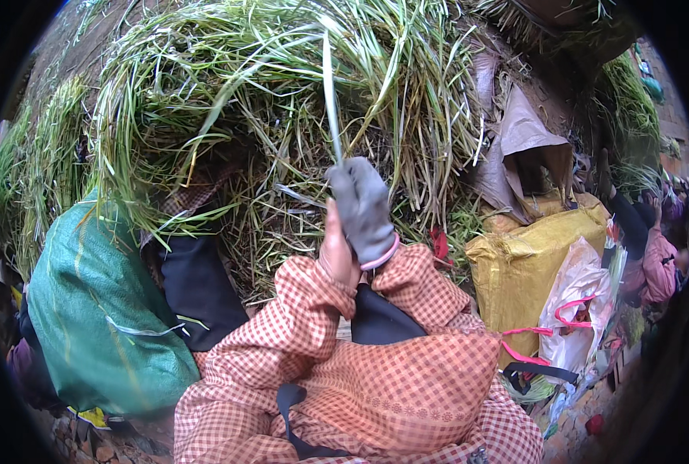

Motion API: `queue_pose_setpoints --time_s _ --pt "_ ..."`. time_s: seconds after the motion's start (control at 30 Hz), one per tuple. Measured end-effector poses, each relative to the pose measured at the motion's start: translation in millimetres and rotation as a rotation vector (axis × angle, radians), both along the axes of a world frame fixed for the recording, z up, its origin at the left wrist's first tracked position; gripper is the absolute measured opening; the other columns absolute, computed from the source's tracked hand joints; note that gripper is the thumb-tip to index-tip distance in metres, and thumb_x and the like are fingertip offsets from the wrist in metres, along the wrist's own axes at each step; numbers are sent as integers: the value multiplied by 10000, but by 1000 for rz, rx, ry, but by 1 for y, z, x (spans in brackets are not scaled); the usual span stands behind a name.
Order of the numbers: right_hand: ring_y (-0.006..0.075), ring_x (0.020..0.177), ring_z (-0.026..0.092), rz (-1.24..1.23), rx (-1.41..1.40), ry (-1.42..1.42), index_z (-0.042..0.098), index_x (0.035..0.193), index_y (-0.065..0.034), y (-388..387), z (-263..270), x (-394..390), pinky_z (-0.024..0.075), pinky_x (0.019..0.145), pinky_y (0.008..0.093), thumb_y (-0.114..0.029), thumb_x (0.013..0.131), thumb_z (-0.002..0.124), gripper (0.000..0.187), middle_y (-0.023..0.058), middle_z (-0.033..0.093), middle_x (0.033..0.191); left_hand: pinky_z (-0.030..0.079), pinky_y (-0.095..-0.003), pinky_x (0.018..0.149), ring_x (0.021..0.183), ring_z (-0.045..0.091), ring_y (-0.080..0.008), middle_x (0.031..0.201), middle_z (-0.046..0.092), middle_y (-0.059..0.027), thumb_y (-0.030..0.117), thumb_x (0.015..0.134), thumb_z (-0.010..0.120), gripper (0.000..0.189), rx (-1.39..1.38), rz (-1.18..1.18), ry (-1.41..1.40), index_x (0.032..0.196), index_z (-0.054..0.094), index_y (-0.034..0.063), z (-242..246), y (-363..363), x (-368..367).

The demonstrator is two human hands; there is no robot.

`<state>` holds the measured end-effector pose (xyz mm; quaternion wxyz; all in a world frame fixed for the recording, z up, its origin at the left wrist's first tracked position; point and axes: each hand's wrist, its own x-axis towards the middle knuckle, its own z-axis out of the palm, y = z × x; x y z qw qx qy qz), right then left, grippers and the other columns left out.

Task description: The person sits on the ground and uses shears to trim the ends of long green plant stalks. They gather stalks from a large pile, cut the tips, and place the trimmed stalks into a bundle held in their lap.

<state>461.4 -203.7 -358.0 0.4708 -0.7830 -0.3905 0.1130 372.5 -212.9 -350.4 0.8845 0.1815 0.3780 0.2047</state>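
My right hand [363, 209] wears a grey glove with a pink cuff. Its fingers are closed on a long pale grass blade [331, 98], which rises from their tips towards the heap of cut green grass [286, 110]. Bare and pressed against the glove's side is my left hand [337, 249]. The glove hides most of its fingers, so I cannot tell whether it also grips something. Both hands are in front of the heap, where long stalks hang down and shorter, drier bits lie below.
A green woven sack [101, 313] is at my left. On the right are a yellow woven sack [535, 267], a white plastic bag [576, 301] with pink straps, and a greyish plastic sheet [530, 133]. Another person in a pink sleeve [660, 264] is at the far right.
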Motion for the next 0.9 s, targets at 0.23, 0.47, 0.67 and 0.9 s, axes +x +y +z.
queue_pose_setpoints --time_s 0.23,0.47,0.67,0.9 --pt "147 572 589 -178 -50 456 580 919 -27 -18 0 29 472 464 250 -281 941 524 261 43 597 664 301 -400 1075 1322 357 -304 1384 417 -194 379 879 592 616 1184 -567 74 1316 447 -31 22 33 -54" --pt "245 809 627 733 -215 337 628 927 -65 -29 -22 -10 532 716 357 -329 923 526 283 123 631 891 545 -364 774 1010 601 -229 1174 582 -137 188 903 575 435 327 -221 -105 1282 466 4 14 119 -25" --pt "254 929 612 -171 -466 567 565 1048 -10 24 -19 65 508 835 364 -273 876 617 318 155 623 1054 354 -210 361 463 390 -51 830 550 -40 187 964 489 380 400 345 -570 1316 440 51 63 158 -61" --pt "192 832 634 604 -64 933 644 1017 -7 -9 20 25 515 773 300 -251 873 597 287 127 655 933 284 -226 345 399 354 -51 658 518 -21 250 1000 413 353 277 288 -869 1271 436 26 60 157 -63"
